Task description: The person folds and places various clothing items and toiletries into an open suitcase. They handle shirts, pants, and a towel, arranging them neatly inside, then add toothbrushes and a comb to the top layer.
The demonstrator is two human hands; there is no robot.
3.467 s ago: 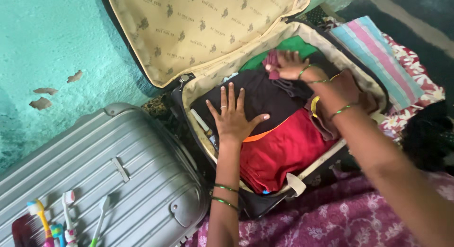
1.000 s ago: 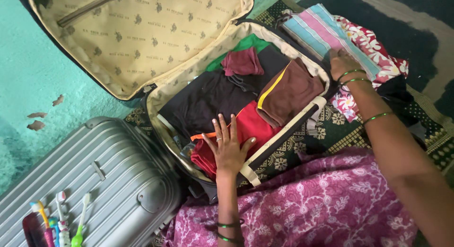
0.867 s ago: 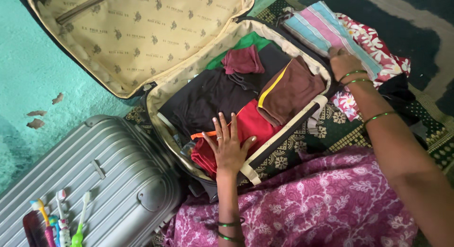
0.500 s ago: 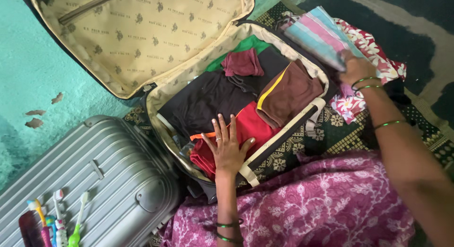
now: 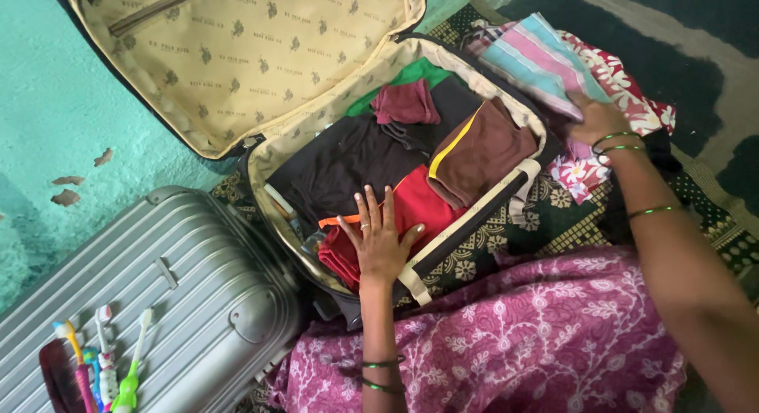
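Observation:
An open soft suitcase (image 5: 531, 169) lies on a patterned mat, its beige lid (image 5: 237, 49) leaning on the wall. Inside are folded clothes: black (image 5: 348, 156), red (image 5: 415, 211), brown (image 5: 478, 148), maroon (image 5: 405, 103) and green (image 5: 419, 71). My left hand (image 5: 379, 239) rests flat, fingers spread, on the red garment at the near edge. My right hand (image 5: 594, 119) grips the underside of a folded striped cloth (image 5: 538, 61) and lifts it off a red floral cloth (image 5: 632, 89) beside the suitcase.
A closed silver hard suitcase (image 5: 158, 286) lies at lower left, with several toothbrushes (image 5: 103, 358) and a dark comb (image 5: 59, 377) on top. The turquoise wall (image 5: 47, 105) is at the left. My purple floral garment (image 5: 514, 334) fills the foreground.
My right hand left the suitcase, reached right to the striped folded cloth, took hold and raised its near edge. My left hand slid from the black clothes to the red garment and stayed.

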